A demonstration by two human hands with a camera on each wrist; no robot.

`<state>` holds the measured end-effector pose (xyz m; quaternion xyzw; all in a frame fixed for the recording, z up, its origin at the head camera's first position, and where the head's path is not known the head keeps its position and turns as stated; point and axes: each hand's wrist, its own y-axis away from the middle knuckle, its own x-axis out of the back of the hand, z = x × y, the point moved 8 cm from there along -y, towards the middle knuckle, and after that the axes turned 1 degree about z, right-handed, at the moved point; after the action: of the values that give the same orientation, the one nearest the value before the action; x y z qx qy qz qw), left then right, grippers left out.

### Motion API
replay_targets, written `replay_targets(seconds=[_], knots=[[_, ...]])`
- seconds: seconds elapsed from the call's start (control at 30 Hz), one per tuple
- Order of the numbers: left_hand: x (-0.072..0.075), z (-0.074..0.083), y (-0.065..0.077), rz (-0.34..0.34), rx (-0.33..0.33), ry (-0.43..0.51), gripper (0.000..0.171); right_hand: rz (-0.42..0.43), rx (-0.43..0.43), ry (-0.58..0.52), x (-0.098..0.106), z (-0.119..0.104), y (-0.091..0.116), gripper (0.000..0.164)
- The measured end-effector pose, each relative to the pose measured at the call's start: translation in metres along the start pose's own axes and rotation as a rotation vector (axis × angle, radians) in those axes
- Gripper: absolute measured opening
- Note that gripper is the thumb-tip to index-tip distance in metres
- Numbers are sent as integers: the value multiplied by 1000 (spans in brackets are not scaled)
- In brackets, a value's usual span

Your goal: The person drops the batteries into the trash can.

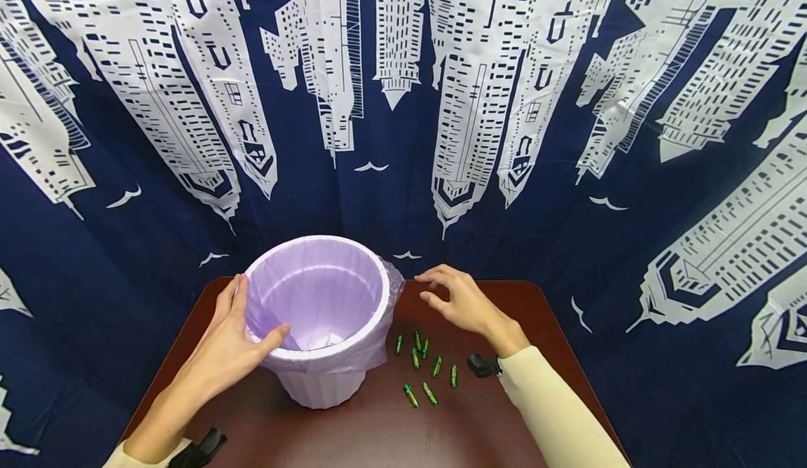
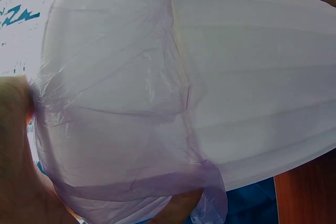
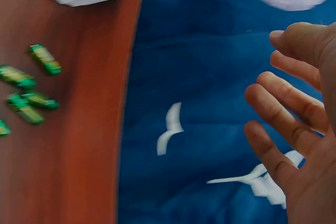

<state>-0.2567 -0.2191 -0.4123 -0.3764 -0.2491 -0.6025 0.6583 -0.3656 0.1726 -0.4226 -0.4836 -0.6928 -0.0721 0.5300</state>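
A white ribbed waste bin [image 1: 321, 387] stands on the table, lined with a thin, translucent purple bin bag [image 1: 362, 352] folded over its rim. At the bin's near left side, my left hand [image 1: 230, 349] grips the lined rim, thumb on the near edge and fingers along the left edge. The left wrist view shows the crinkled bag overhang [image 2: 115, 87] close up, with part of the hand behind it. My right hand [image 1: 463, 300] is in the air right of the bin, fingers loosely bent and holding nothing. The right wrist view shows its fingers [image 3: 283, 103] spread apart.
Several small green-and-yellow cylinders, like batteries [image 1: 436, 366], lie scattered on the reddish-brown table [image 1: 479, 426] right of the bin. A dark blue curtain [image 1: 391, 202] with white city buildings hangs behind the table's far edge.
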Motion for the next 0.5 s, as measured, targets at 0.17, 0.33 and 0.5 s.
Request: replay_targets(seconds=[0.17,0.33,0.5], knots=[[-2,-2,3,3,7,5,133,-68,-28,-15,-30,18,33,35],[-4,-3,4,11,7,34,132,-137,-61,-46,-54,32,60,36],[-6,-4,4,16,17,27,131,-206,-95,-87,-77,44,84,37]])
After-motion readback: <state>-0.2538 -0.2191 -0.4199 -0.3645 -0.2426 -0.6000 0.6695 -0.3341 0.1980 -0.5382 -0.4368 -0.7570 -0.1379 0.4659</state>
